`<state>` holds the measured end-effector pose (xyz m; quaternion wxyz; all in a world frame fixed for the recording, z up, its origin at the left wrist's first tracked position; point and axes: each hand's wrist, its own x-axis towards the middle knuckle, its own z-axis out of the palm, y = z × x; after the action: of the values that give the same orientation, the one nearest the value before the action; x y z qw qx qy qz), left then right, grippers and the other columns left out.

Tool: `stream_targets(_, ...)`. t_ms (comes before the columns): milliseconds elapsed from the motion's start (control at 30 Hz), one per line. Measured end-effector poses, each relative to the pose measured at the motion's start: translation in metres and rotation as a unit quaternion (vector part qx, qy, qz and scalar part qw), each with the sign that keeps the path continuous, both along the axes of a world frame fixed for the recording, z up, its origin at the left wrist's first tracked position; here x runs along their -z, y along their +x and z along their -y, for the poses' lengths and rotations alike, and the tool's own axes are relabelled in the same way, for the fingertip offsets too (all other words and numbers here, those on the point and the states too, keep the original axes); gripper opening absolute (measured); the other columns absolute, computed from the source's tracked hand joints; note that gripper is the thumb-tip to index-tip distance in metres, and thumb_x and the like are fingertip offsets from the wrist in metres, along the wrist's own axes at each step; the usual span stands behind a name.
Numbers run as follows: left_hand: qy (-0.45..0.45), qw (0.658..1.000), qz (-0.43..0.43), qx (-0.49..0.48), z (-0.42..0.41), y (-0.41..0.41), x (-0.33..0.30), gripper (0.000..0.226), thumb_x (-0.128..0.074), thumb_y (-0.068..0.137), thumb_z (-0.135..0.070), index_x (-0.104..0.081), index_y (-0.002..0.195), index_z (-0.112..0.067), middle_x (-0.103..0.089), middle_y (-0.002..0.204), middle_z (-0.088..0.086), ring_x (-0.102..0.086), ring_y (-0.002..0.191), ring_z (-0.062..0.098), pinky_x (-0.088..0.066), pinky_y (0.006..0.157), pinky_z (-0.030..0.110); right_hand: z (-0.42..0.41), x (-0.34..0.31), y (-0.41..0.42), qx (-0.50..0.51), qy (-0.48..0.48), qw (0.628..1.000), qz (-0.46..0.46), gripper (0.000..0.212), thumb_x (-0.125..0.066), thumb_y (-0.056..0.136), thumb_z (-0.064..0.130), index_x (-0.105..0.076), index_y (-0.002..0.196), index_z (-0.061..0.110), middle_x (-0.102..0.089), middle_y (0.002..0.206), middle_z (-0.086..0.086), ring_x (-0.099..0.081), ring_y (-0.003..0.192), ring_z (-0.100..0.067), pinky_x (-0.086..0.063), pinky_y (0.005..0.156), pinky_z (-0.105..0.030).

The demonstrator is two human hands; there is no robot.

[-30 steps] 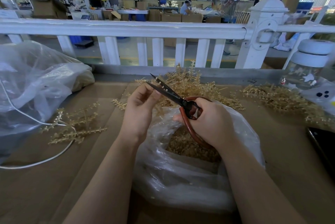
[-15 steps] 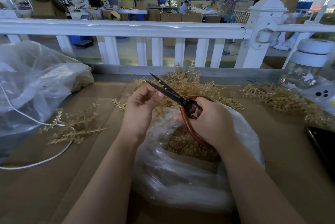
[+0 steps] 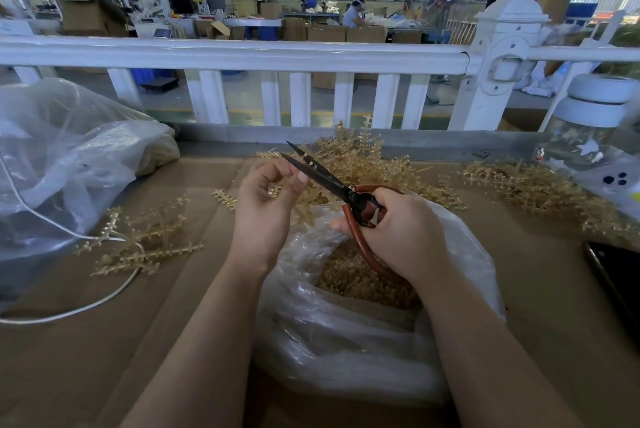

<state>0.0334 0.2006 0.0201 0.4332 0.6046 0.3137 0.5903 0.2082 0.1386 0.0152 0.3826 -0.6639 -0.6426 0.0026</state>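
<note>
My right hand grips red-handled scissors; the black blades are parted a little and point up and left. My left hand is raised beside the blades with fingers curled, pinching a small gold plastic sprig next to the lower blade. Below both hands lies a clear plastic bag, its mouth open on a heap of small gold cut pieces.
A pile of gold sprigs lies behind the hands, more to the right and a few at left over a white cable. Large clear bag at left, lidded jar and dark phone at right, white railing behind.
My left hand's fingers have shifted, curling tighter on the sprig at the blades. The scissors stay in nearly the same place with blades slightly parted.
</note>
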Motion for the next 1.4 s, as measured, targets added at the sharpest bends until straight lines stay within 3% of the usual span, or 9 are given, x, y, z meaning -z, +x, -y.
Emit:
stream_targets(167, 0.000, 0.999, 0.015, 0.029, 0.0010, 0.0027, 0.0011, 0.018, -0.059, 0.095, -0.004, -0.049, 0.084, 0.007, -0.055, 0.088, 0.017, -0.051, 0.085, 0.024, -0.043, 0.085, 0.036, 0.0000, 0.0018, 0.0007, 0.005, 0.003, 1.000, 0.010, 0.064, -0.050, 0.065, 0.091, -0.068, 0.096, 0.037, -0.053, 0.067, 0.031, -0.052, 0.064, 0.012, -0.034, 0.051, -0.008)
stream_targets(267, -0.004, 0.999, 0.007, 0.049, 0.0007, 0.0028, 0.0017, 0.016, -0.058, 0.095, -0.005, -0.050, 0.083, 0.003, -0.055, 0.089, 0.023, -0.050, 0.085, 0.033, -0.043, 0.087, 0.045, 0.0008, 0.0020, 0.0000, 0.010, 0.011, 1.000, 0.013, 0.061, -0.048, 0.066, 0.093, -0.064, 0.093, 0.040, -0.050, 0.064, 0.032, -0.050, 0.062, 0.014, -0.031, 0.051, -0.007)
stream_targets(433, 0.004, 0.997, 0.017, 0.079, 0.0026, 0.0032, 0.0004, 0.019, -0.061, 0.093, -0.007, -0.064, 0.083, -0.022, -0.058, 0.087, 0.009, -0.053, 0.088, 0.022, -0.045, 0.086, 0.034, -0.0001, 0.0028, 0.0004, 0.009, 0.008, 1.000, 0.006, 0.067, -0.045, 0.063, 0.094, -0.063, 0.097, 0.040, -0.050, 0.067, 0.033, -0.049, 0.066, 0.015, -0.036, 0.054, -0.009)
stream_targets(700, 0.009, 0.995, 0.029, 0.096, 0.0010, 0.0033, 0.0012, 0.007, -0.060, 0.093, -0.001, -0.059, 0.095, 0.005, -0.063, 0.090, 0.008, -0.057, 0.088, 0.019, -0.048, 0.083, 0.024, -0.0001, 0.0008, -0.0002, 0.006, 0.011, 1.000, -0.008, 0.072, -0.045, 0.059, 0.094, -0.067, 0.099, 0.039, -0.050, 0.068, 0.033, -0.049, 0.067, 0.016, -0.030, 0.055, -0.006)
stream_targets(800, 0.014, 0.996, 0.042, 0.082, 0.0027, 0.0029, -0.0011, 0.007, -0.057, 0.094, -0.004, -0.061, 0.096, 0.002, -0.068, 0.080, 0.000, -0.063, 0.080, 0.011, -0.048, 0.077, 0.019, -0.0004, 0.0011, 0.0009, 0.000, 0.006, 1.000, -0.011, 0.073, -0.047, 0.059, 0.093, -0.068, 0.099, 0.037, -0.054, 0.070, 0.031, -0.051, 0.070, 0.014, -0.034, 0.057, -0.008)
stream_targets(900, 0.019, 0.997, 0.042, 0.063, 0.0037, 0.0028, -0.0029, 0.009, -0.055, 0.097, -0.004, -0.063, 0.093, -0.004, -0.068, 0.076, 0.007, -0.064, 0.076, 0.017, -0.048, 0.077, 0.027, 0.0004, 0.0003, 0.0017, -0.004, -0.004, 1.000, -0.005, 0.074, -0.049, 0.060, 0.092, -0.070, 0.101, 0.034, -0.058, 0.072, 0.027, -0.054, 0.070, 0.010, -0.039, 0.058, -0.009)
stream_targets(1000, 0.016, 0.997, 0.043, 0.067, 0.0040, 0.0025, -0.0033, 0.010, -0.056, 0.097, -0.003, -0.063, 0.091, -0.007, -0.068, 0.073, 0.010, -0.064, 0.075, 0.021, -0.049, 0.080, 0.034, 0.0004, -0.0002, 0.0020, -0.004, -0.005, 1.000, 0.006, 0.065, -0.060, 0.065, 0.085, -0.071, 0.101, 0.032, -0.057, 0.071, 0.027, -0.054, 0.069, 0.011, -0.038, 0.057, -0.009)
stream_targets(1200, 0.008, 0.997, 0.043, 0.061, 0.0038, 0.0023, -0.0025, 0.016, -0.054, 0.096, -0.002, -0.061, 0.085, -0.012, -0.067, 0.071, 0.004, -0.063, 0.072, 0.011, -0.046, 0.072, 0.015, -0.0015, 0.0029, 0.0031, -0.008, -0.021, 1.000, 0.004, 0.053, -0.072, 0.073, 0.074, -0.072, 0.103, 0.031, -0.065, 0.074, 0.021, -0.060, 0.069, 0.003, -0.050, 0.060, -0.017)
stream_targets(1400, 0.019, 0.998, 0.012, 0.056, 0.0031, 0.0034, -0.0005, 0.010, -0.053, 0.097, -0.009, -0.062, 0.093, -0.011, -0.067, 0.075, 0.003, -0.064, 0.082, 0.014, -0.045, 0.087, 0.029, -0.0025, 0.0047, 0.0022, -0.004, -0.028, 0.999, -0.018, 0.030, -0.064, 0.080, 0.068, -0.063, 0.087, 0.038, -0.063, 0.071, 0.022, -0.061, 0.065, 0.001, -0.043, 0.054, -0.015)
